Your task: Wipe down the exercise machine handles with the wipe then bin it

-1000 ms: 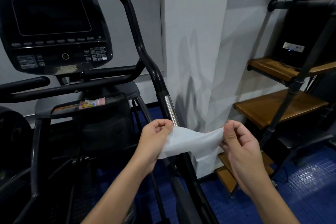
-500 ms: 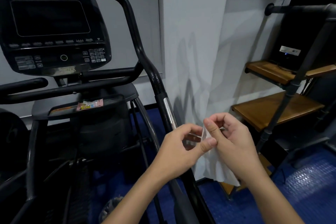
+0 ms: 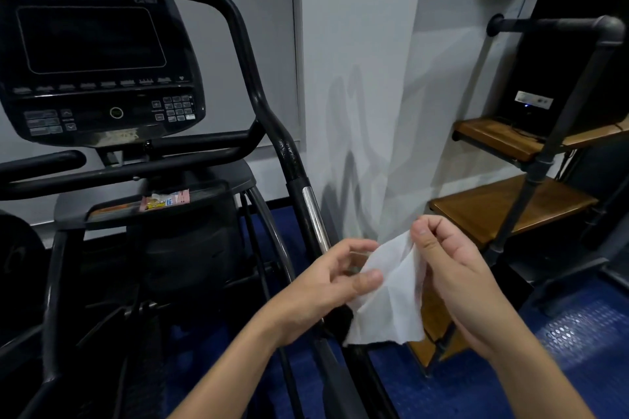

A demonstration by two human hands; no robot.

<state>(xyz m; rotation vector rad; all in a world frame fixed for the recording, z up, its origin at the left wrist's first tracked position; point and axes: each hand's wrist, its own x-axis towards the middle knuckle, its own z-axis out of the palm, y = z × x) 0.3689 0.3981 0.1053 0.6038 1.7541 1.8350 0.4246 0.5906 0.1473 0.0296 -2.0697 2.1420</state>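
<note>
CHG: wipe [image 3: 388, 296] no longer stretched flat, now bunched & hanging | L hand [image 3: 326, 286] + R hand [image 3: 452, 269] both pinch it, close tog | handle [image 3: 292, 160] not yet touched, wiping's next

No lettering on the console [image 3: 102, 58] is sharp enough to read.

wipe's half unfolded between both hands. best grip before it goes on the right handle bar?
Probably the wipe's broad middle, laid flat in the right hand's palm. It hangs as a loose creased sheet, pinched near its top by the right hand and at its left edge by the left hand. Then wrap onto the handle bar from its right side, which is unobstructed.
</note>
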